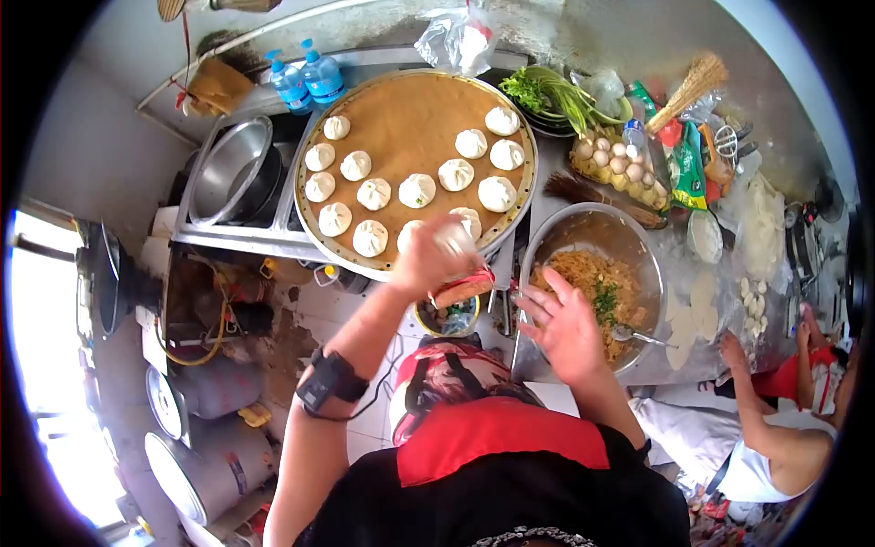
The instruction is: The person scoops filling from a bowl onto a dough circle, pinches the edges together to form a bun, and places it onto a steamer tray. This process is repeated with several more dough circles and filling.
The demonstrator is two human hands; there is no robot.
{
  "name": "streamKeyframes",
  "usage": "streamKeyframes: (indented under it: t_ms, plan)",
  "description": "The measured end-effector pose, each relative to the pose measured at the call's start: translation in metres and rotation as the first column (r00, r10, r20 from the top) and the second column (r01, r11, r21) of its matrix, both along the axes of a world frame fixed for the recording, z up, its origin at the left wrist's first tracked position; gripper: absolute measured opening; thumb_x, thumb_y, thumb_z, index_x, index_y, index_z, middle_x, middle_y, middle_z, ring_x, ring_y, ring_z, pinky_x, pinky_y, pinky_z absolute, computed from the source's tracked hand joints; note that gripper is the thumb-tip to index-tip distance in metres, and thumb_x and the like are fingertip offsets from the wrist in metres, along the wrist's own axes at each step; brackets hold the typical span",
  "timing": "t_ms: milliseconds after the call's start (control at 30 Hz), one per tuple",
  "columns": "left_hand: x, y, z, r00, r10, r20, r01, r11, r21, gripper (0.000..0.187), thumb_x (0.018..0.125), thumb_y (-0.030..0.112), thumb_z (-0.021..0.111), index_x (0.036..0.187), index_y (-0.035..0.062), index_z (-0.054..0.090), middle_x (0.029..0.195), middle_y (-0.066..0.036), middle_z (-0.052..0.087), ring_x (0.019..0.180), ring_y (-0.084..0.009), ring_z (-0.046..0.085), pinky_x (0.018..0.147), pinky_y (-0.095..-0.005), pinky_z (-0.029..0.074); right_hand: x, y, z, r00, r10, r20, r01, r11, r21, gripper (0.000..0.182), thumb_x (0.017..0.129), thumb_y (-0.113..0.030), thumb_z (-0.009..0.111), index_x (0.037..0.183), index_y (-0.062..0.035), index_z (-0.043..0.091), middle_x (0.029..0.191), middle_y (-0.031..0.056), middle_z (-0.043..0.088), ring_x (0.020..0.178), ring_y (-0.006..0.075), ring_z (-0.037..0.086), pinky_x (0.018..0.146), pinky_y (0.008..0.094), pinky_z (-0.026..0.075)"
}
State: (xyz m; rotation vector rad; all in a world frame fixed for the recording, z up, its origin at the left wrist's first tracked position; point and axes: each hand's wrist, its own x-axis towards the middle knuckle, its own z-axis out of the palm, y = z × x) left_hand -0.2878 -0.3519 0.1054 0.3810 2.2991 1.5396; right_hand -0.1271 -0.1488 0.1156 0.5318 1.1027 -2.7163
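Several pleated buns (374,193) sit on the round tray (410,109), mostly beyond the fingers of the left hand (436,257); closest ones are right by the knuckles, so a careless sweep could dent or shove them. That hand is blurred over the tray's near edge; something whitish (456,239) shows at it, can't tell if the fingers are clamped on it. If they are, a loose grip could drop it into the bucket (465,322) below those fingers. Right hand (572,335): fingers apart, nothing held, at the near-left rim of the metal bowl (597,223). Filling (583,269) lies beyond and right of these fingers; the spoon (643,337) juts over the rim to their right, so a sideways bump could flip it and scatter filling. Farther right of the fingers, thin dough rounds (702,305) lie on the desk (725,273), could stick together; a co-worker's hand (732,354) nearby might knock them.
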Motion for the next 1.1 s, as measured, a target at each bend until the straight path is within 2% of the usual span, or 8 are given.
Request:
streamKeyframes:
  t_ms: [100,167,300,433,533,767,967,1100]
  plan:
    - [-0.065,-0.015,0.028,0.958,0.219,0.186,-0.247,0.959,0.139,0.051,0.065,0.016,0.083,0.109,0.0054,0.059,0.085,-0.007,0.064,0.073,-0.0121,0.061,0.065,-0.0268,0.052,0.027,0.015,-0.008,0.988,-0.134,0.082,0.130,0.990,0.060,0.057,0.094,-0.050,0.038,0.136,-0.0105,0.036,0.118,0.0164,0.057,0.104,0.0250,0.057,0.081,0.0357,0.048]
    - [-0.127,-0.035,0.016,0.941,0.322,0.103,-0.335,0.927,0.170,0.053,0.064,0.011,0.084,0.110,0.0045,0.058,0.085,-0.008,0.064,0.071,-0.0125,0.062,0.057,-0.0257,0.052,0.037,0.016,-0.013,0.947,-0.249,0.204,0.231,0.967,0.107,0.052,0.095,-0.047,0.040,0.131,-0.0091,0.040,0.109,0.0144,0.061,0.095,0.0229,0.061,0.075,0.0324,0.050]
    - [-0.262,-0.075,-0.028,0.915,0.381,-0.131,-0.396,0.910,-0.120,0.063,0.057,0.026,0.086,0.111,0.0069,0.059,0.092,-0.010,0.066,0.074,-0.0178,0.065,0.063,-0.0302,0.054,0.028,-0.011,-0.042,0.880,-0.344,0.327,0.314,0.939,0.143,0.039,0.094,-0.036,0.046,0.120,-0.0073,0.046,0.097,0.0097,0.063,0.085,0.0190,0.061,0.070,0.0292,0.049]
    - [-0.366,-0.094,-0.067,0.902,0.210,-0.378,-0.360,0.848,-0.388,0.067,0.056,0.034,0.084,0.113,0.0086,0.058,0.095,-0.010,0.067,0.083,-0.0234,0.066,0.076,-0.0337,0.052,-0.008,-0.056,-0.043,0.845,-0.366,0.390,0.327,0.931,0.164,0.028,0.093,-0.022,0.047,0.116,-0.0065,0.048,0.096,0.0096,0.062,0.083,0.0182,0.061,0.069,0.0275,0.047]
    - [-0.400,-0.087,-0.063,0.978,0.087,-0.191,-0.170,0.861,-0.479,0.071,0.057,0.033,0.083,0.118,0.0097,0.056,0.106,-0.013,0.065,0.099,-0.0262,0.062,0.085,-0.0365,0.050,-0.027,-0.083,-0.040,0.837,-0.380,0.394,0.323,0.924,0.205,0.026,0.091,-0.015,0.049,0.116,-0.0053,0.050,0.099,0.0106,0.063,0.085,0.0182,0.062,0.069,0.0269,0.047]
    - [-0.439,-0.093,-0.116,0.912,-0.244,-0.331,-0.055,0.725,-0.686,0.074,0.056,0.027,0.084,0.123,0.0110,0.056,0.123,-0.017,0.051,0.108,-0.0335,0.055,0.090,-0.0386,0.047,-0.036,-0.100,-0.034,0.767,-0.491,0.414,0.379,0.867,0.325,0.025,0.091,-0.013,0.050,0.115,-0.0053,0.050,0.098,0.0096,0.064,0.085,0.0160,0.062,0.072,0.0252,0.046]
    - [-0.446,-0.119,-0.133,0.807,-0.303,-0.507,0.002,0.860,-0.510,0.056,0.061,0.019,0.078,0.114,0.0113,0.062,0.111,-0.017,0.060,0.101,-0.0315,0.059,0.086,-0.0378,0.048,-0.047,-0.102,-0.026,0.769,-0.478,0.425,0.347,0.870,0.350,0.026,0.090,-0.015,0.054,0.114,-0.0056,0.051,0.096,0.0073,0.064,0.085,0.0150,0.061,0.073,0.0258,0.045]
    - [-0.419,-0.102,-0.099,0.894,-0.246,-0.374,0.092,0.918,-0.386,0.038,0.072,0.018,0.071,0.107,0.0032,0.065,0.098,-0.018,0.067,0.093,-0.0313,0.063,0.082,-0.0375,0.049,-0.038,-0.096,-0.015,0.757,-0.531,0.381,0.345,0.819,0.458,0.029,0.088,-0.012,0.057,0.116,-0.0052,0.052,0.099,0.0083,0.063,0.087,0.0160,0.061,0.072,0.0249,0.045]
